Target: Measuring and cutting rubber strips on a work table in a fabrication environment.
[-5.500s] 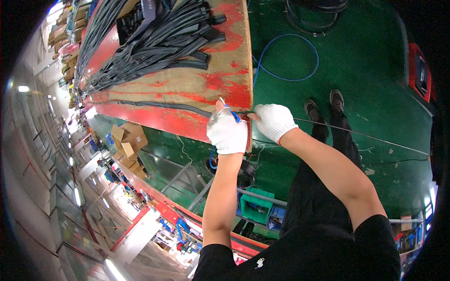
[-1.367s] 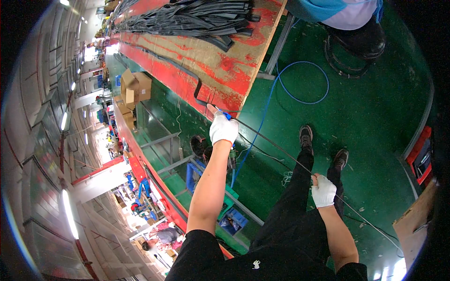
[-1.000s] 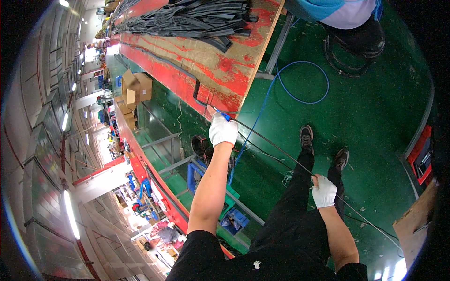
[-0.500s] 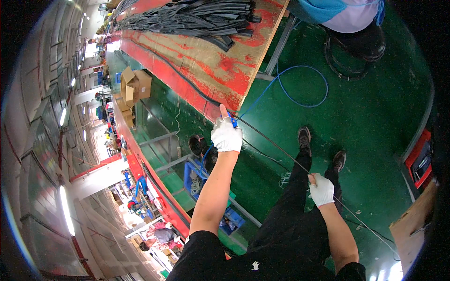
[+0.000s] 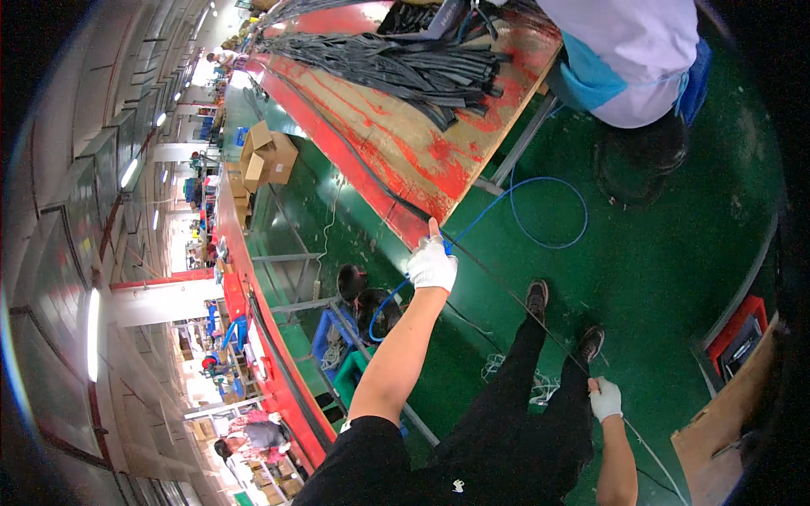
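At the near corner of a long red table, my left hand in a white glove is closed around a small blue tool, mostly hidden by the fingers. One bare fingertip points up beside the end of a long black sleeve lying along the table's edge. From there a thin dark cord runs taut, slanting down to my right hand. That gloved hand grips the cord beside my leg, and a pale line trails below it.
Many flat black sleeves are heaped on the table. A person in white and blue is at its far right. A blue hose loops on the green floor. Open cartons stand left; a wooden board is at lower right.
My right hand has moved lower and farther from the table, with a longer stretch of cord between my hands. The left stays at the table corner while the whole view has shifted.
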The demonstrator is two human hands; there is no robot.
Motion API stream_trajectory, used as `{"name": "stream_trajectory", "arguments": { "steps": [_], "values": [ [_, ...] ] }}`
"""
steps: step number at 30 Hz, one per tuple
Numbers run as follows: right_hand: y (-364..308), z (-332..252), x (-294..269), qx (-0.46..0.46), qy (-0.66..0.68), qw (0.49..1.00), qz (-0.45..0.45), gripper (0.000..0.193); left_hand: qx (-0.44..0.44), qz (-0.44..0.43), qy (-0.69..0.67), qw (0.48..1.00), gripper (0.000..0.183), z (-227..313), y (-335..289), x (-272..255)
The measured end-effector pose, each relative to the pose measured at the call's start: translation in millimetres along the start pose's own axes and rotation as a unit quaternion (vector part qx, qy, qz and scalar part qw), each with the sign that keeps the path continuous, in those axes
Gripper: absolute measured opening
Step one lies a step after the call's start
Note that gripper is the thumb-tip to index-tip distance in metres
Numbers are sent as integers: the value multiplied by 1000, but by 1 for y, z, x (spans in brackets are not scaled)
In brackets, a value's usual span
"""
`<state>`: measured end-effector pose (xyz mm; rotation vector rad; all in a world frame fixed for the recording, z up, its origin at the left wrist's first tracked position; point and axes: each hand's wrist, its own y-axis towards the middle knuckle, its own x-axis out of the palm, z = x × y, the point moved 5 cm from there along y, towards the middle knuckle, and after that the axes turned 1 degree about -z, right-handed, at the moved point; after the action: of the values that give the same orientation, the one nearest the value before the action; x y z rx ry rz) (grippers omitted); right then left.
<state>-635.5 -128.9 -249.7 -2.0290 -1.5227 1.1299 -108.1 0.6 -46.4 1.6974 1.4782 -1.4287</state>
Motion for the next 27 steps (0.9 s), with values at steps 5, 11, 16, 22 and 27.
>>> {"name": "stream_trajectory", "arguments": {
  "steps": [5,11,16,22,27],
  "values": [
    [-49,-129,-48,-47,6,998,36,44,-17,-10,-31,999,97,-8,-5,-3],
    [-129,9,-53,-27,-52,998,18,39,-48,22,-88,995,82,-30,5,-34],
    [-130,-6,-52,-5,-2,1000,10,41,12,74,-94,993,84,0,-10,-37],
    [-124,-48,-74,-53,-34,997,36,46,-52,92,-84,991,78,-10,-27,-69],
    [-166,108,-64,5,7,1000,-1,48,-24,73,-39,996,75,18,-52,-41]
  ]
}}
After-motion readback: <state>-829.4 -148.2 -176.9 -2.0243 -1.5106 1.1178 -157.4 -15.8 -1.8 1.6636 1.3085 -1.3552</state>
